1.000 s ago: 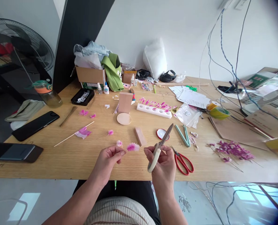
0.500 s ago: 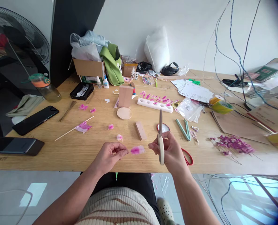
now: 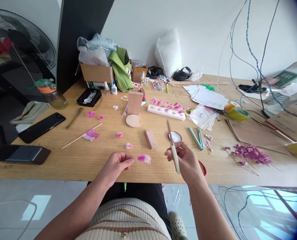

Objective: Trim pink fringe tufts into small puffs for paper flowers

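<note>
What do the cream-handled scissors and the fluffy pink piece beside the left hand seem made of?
Scissors: blade probably metal, by its grey tone, finish blurred; handle likely smooth plastic, evenly coloured. Fluffy piece: apparently matte fibre or feather, from its wispy edge.

A wooden table (image 3: 75, 171) stands against a pale wall (image 3: 200, 40), bright light patches (image 3: 36, 207) on the glossy floor (image 3: 63, 190).

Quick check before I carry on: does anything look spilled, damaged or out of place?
Yes: a clear scrap and pink bits lie on the floor near the light clog, like stray litter, away from the table. The scissors in the right hand are blurred, so I cannot judge them for damage.
</note>
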### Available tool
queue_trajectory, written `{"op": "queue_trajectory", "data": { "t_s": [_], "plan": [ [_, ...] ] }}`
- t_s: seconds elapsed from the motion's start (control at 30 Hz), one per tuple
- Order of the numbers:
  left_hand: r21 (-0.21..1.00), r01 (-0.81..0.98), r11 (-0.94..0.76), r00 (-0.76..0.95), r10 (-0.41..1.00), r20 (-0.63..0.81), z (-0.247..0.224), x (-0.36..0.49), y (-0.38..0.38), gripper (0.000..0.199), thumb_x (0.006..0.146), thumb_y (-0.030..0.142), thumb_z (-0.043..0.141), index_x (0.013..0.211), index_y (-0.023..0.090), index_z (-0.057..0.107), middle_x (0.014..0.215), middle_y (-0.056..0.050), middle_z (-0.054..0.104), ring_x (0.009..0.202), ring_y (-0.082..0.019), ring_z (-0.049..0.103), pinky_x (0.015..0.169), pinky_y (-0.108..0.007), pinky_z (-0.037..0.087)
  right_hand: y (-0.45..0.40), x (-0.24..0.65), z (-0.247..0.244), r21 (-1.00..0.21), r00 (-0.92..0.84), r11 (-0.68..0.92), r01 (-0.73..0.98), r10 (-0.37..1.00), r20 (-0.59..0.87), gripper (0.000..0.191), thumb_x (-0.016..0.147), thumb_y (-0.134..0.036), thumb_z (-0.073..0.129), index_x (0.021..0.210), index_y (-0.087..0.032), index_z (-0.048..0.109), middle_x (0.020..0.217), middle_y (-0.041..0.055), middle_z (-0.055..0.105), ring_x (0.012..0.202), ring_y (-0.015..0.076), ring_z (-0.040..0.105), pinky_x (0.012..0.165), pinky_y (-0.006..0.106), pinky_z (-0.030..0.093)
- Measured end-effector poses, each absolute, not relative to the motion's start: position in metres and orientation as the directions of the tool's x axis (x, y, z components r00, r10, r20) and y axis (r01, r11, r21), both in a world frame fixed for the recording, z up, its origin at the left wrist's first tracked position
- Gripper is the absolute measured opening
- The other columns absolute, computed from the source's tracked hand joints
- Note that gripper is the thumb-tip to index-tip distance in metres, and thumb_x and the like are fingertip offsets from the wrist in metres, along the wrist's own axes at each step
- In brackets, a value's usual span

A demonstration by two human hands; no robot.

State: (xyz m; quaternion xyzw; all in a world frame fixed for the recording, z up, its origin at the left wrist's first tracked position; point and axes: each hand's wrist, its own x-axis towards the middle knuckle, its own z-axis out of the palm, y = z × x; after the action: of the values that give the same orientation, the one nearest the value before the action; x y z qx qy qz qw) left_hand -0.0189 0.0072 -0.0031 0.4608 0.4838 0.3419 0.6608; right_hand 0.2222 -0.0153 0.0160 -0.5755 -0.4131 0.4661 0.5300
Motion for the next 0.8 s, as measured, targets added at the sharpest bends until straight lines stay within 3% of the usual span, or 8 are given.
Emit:
{"op": "queue_trajectory", "data": {
  "t_s": [0.07,0.17,0.3,0.43,0.8],
  "plan": [
    [0.927,-0.084,0.366,0.254,0.907,-0.336,-0.006,-0.018,0.01,0.019,0.064,0.033,0.074,0.061,0.016,0.065,0.051,0.004,0.052,0.051,-0.009,0.042,0.054,-0.023,0.034,-0.025,0.227,0.017,-0.999,0.295,0.028,-0.033,0.955,0.017,0.039,0.071,-0.048,0.075,0.086,-0.022,0.05,0.068,-0.0006,0.062,0.058,0.0134,0.054,0.055,0.026,0.042],
    [0.916,-0.163,0.368,0.196,0.921,-0.335,-0.009,-0.017,0.013,0.018,0.064,0.031,0.075,0.063,0.015,0.066,0.052,0.003,0.052,0.052,-0.009,0.042,0.053,-0.023,0.033,-0.05,0.225,0.017,-0.992,0.179,0.103,-0.071,0.98,0.089,0.041,0.075,-0.057,0.069,0.088,-0.022,0.051,0.074,0.0018,0.06,0.058,0.0144,0.054,0.052,0.027,0.041],
    [0.935,-0.15,0.32,0.124,0.945,-0.304,-0.01,-0.015,0.015,0.017,0.067,0.03,0.073,0.066,0.015,0.066,0.053,0.004,0.051,0.053,-0.008,0.041,0.055,-0.023,0.034,-0.087,0.204,0.011,-0.99,-0.032,-0.138,-0.015,0.99,-0.138,0.047,0.072,-0.062,0.069,0.087,-0.022,0.048,0.07,-0.0004,0.054,0.058,0.0141,0.05,0.053,0.027,0.042],
    [0.956,-0.104,0.274,0.113,0.958,-0.263,-0.011,-0.011,0.015,0.02,0.069,0.033,0.071,0.064,0.015,0.064,0.051,0.004,0.05,0.053,-0.008,0.041,0.056,-0.023,0.034,-0.102,0.181,0.007,-0.938,-0.044,-0.307,0.161,0.947,-0.317,0.042,0.081,-0.06,0.06,0.079,-0.022,0.043,0.065,-0.0035,0.047,0.059,0.012,0.046,0.055,0.026,0.038],
    [0.977,0.012,0.214,0.103,0.971,-0.214,-0.007,-0.01,0.011,0.025,0.071,0.039,0.067,0.067,0.015,0.063,0.054,0.004,0.05,0.054,-0.009,0.042,0.055,-0.023,0.035,-0.091,0.17,-0.001,-0.887,-0.01,-0.314,0.337,0.941,-0.337,0.038,0.085,-0.054,0.056,0.073,-0.023,0.039,0.055,-0.0069,0.043,0.051,0.0094,0.039,0.048,0.023,0.029]
  ]
}}
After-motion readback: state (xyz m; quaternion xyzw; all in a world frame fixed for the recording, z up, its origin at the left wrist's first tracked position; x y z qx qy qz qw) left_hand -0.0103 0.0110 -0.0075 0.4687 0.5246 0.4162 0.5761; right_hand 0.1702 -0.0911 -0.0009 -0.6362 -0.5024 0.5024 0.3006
